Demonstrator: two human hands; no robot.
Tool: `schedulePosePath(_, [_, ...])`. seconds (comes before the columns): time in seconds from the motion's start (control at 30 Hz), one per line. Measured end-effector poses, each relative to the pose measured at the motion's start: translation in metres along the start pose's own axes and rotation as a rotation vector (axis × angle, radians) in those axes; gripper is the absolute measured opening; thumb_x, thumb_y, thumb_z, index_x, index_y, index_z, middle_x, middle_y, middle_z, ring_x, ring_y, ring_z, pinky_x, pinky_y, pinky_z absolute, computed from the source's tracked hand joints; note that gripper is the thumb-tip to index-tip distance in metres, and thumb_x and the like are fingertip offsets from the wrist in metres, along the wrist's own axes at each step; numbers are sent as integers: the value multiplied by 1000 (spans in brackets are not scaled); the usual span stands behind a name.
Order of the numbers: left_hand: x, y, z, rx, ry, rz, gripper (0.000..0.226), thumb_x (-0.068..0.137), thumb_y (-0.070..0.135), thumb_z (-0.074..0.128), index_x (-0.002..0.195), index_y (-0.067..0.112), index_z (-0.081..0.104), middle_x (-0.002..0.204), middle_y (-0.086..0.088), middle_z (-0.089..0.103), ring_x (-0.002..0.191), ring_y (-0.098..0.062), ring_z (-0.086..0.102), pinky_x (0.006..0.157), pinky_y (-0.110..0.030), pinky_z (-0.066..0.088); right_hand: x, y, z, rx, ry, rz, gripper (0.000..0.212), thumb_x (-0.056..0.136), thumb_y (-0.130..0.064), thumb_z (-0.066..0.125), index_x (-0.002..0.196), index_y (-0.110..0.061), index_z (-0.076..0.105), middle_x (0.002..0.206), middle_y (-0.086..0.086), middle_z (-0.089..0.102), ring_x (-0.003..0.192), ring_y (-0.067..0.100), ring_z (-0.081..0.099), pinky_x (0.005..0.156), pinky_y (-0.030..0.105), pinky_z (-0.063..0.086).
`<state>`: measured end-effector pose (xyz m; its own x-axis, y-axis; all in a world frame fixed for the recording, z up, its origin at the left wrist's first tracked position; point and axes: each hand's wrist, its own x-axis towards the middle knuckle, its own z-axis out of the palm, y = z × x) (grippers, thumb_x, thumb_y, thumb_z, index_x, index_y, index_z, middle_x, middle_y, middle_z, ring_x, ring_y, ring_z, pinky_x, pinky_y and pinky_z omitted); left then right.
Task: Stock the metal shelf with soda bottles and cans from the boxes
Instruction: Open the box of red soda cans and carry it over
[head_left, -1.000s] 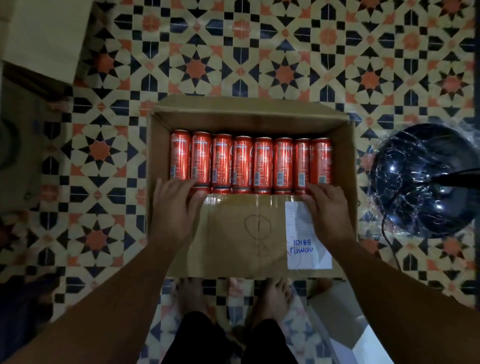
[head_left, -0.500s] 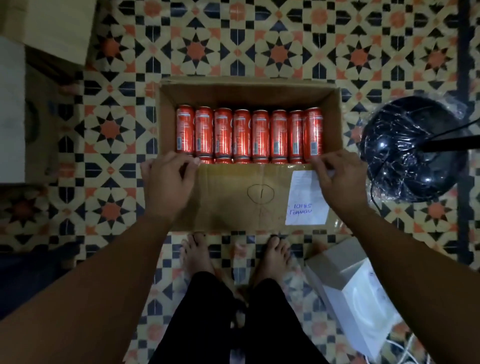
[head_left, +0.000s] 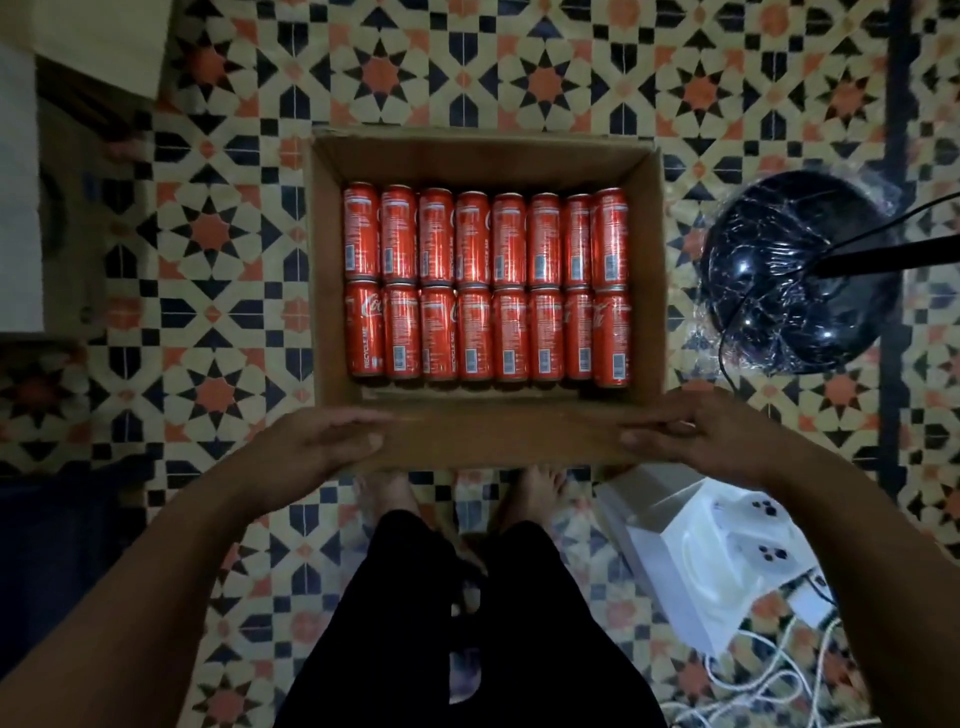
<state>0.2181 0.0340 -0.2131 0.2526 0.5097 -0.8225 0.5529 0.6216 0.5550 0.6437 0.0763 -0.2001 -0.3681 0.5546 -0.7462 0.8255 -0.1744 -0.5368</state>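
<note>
We hold near flap (head_left: 498, 441) of box (head_left: 655, 270) folded back: left hand (head_left: 317, 447), right hand (head_left: 696, 434), fingers curled round its edge. Cans (head_left: 487, 286) lie just beyond fingers, two rows. Step: opening. Next, likely release flap, grasp can; shelf unseen.

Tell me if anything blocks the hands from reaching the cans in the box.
Nothing visible does. Left hand and right hand grip the near flap, folded toward the person, leaving both rows of cans uncovered in the box.

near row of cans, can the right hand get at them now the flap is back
Probably yes: the near row of cans lies uncovered, nothing above it. But the right hand grips the flap and must let go first.
</note>
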Motion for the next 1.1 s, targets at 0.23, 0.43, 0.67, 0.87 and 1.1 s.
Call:
schedulePosePath(0.23, [19,-42,33,120,158,31,62,91,27,77,144,44,51,159,15,35,143,-11,33,114,-43,35,22,43,58,-107,150,-60,54,85,-56,73,129,-24,69,129,-10,64,110,2,61,94,12,42])
schedulePosePath(0.43, [46,-49,29,303,221,13,60,86,-1,76,138,23,59,156,0,45,142,-22,41,112,-37,35,52,78,73,-106,377,-9,23,87,-22,79,110,-19,79,113,5,76,105,24,69,98,43,52])
schedulePosePath(0.67, [77,-27,-5,216,575,86,75,78,32,87,144,35,53,146,-9,46,130,-26,45,107,-52,43,75,72,40,-127,640,174,46,86,-37,79,129,-25,69,110,16,55,101,29,54,87,38,45])
schedulePosePath(0.87, [120,-4,-55,26,612,30,101,73,30,90,157,37,34,167,-8,19,151,-33,25,111,-61,38,114,75,-14,-36,494,258,81,79,-69,62,152,-39,41,147,18,35,132,37,44,109,52,43])
schedulePosePath(1.1, [148,2,-100,92,554,-10,96,78,5,84,157,33,37,154,-10,47,134,-32,52,64,-26,50,150,73,-72,56,313,235,77,90,-19,73,156,-28,35,140,10,55,97,21,62,51,15,55])
